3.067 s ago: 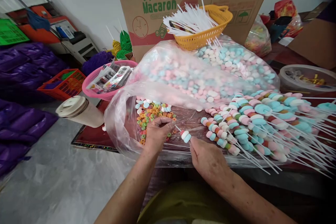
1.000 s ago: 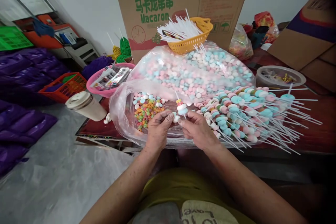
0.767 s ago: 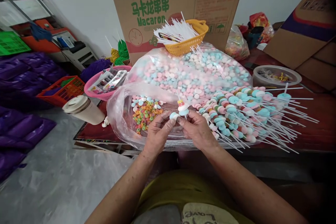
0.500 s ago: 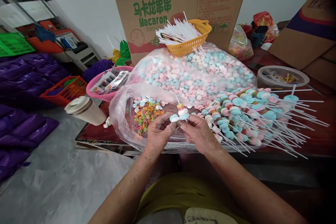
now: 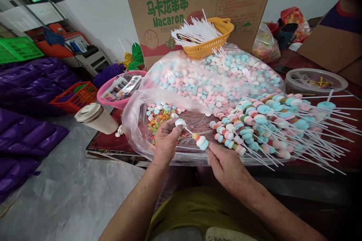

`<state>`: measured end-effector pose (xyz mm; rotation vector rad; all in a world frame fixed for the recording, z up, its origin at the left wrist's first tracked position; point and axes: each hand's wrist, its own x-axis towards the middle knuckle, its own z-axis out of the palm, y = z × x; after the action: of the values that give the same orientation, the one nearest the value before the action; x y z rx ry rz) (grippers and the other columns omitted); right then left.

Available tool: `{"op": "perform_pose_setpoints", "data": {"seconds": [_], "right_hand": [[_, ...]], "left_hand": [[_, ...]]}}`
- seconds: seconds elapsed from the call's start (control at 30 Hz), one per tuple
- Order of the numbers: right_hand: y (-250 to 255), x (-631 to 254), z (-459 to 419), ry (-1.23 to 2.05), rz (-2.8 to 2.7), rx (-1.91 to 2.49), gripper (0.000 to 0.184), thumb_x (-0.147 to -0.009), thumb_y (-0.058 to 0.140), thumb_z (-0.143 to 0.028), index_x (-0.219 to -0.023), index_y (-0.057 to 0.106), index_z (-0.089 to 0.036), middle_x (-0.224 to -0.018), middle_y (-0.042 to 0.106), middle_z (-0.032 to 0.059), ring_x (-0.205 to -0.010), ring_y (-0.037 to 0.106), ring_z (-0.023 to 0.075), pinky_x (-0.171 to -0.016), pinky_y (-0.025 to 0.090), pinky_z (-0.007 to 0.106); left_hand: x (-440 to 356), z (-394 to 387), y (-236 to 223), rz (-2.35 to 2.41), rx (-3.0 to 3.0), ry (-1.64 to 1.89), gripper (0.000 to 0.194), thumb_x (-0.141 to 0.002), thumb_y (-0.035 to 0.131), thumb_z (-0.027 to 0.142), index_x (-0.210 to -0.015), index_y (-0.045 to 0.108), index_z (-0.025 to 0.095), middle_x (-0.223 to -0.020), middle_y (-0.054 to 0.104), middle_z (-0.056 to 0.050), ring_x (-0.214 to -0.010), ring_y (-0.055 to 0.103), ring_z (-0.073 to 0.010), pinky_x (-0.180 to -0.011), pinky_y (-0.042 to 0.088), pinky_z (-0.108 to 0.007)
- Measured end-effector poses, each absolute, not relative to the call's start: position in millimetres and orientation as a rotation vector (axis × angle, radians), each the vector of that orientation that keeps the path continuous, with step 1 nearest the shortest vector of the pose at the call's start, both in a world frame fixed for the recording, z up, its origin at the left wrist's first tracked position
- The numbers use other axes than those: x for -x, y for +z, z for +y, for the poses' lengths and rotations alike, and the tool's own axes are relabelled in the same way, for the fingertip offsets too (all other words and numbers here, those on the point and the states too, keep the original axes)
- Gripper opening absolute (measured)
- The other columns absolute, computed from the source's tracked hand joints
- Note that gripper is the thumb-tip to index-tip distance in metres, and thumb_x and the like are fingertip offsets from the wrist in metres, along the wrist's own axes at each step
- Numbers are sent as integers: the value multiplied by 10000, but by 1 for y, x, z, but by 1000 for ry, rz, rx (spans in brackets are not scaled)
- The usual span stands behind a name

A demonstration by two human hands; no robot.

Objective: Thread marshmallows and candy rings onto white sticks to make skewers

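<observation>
skewer: the held skewer (image 5: pixel 201 142) is a slim white stick, tilted, its bare end pointing to 10 o'clock; next come small yellow-to-red pieces, then a plump white one and a pale blue one, pressed together.
skewer's place: in the air above the near side of the surface (image 5: pixel 110 143), between the two hands.
loose sweet: a rounded marshmallow (image 5: pixel 180 123), white and pale blue, sits at 10 o'clock of the skewer, just beside the stick's bare end; whether they touch, i cannot tell.
left hand (image 5: pixel 165 141): at 9 o'clock, fingers curled, thumb and fingertips pinching the marshmallow; forearm slanting in from 7 o'clock.
right hand (image 5: pixel 226 163): at 4 o'clock, back upward, thumb and fingers closed narrowly on the skewer's lower end, just behind the blue piece; forearm from 5 o'clock.
rings: a scatter of orange, yellow and green candy rings (image 5: pixel 158 123) at 10 o'clock, near the left fingers.
threaded pile: loaded skewers (image 5: pixel 263 120) heaped toward 3 o'clock, in pink, blue and white.
bag: the plastic bag (image 5: pixel 181 96) of marshmallows at 12 o'clock, a yellow basket (image 5: pixel 203 50) on top.
</observation>
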<state>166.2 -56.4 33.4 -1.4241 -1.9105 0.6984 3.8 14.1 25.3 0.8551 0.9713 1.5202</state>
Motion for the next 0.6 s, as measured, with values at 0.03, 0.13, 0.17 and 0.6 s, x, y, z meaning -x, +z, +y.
{"op": "perform_pose_setpoints", "data": {"seconds": [0.03,0.13,0.17,0.6], "right_hand": [[31,-164,-56,668,-1942,1462,279,-900,304,-292,-689,454,-189,-600,517,14,-555,463,129,-557,319,266],[28,-159,-52,608,-2051,1585,261,-897,296,-268,-719,470,-187,-593,536,20,-544,480,137,-541,290,267],[29,-159,-51,589,-2087,1631,257,-894,299,-259,-716,470,-187,-591,543,23,-541,486,139,-534,279,268],[70,-143,-55,228,-2401,2141,203,-842,376,-139,-870,575,-170,-699,673,102,-623,655,225,-454,159,272]], "left_hand": [[-4,13,25,1000,-896,1534,282,-568,770,256,-816,676,161,-737,687,-5,-639,617,-114,-601,532,-249],[-5,8,23,1094,-1058,1531,266,-619,721,242,-867,677,156,-765,693,-14,-638,616,-110,-626,523,-243],[-4,6,23,1128,-1114,1523,259,-636,702,240,-880,675,154,-773,693,-16,-636,617,-111,-632,520,-243],[0,-3,9,1589,-2056,1462,241,-713,582,143,-933,673,182,-869,724,-46,-712,670,-152,-727,537,-275]]}}
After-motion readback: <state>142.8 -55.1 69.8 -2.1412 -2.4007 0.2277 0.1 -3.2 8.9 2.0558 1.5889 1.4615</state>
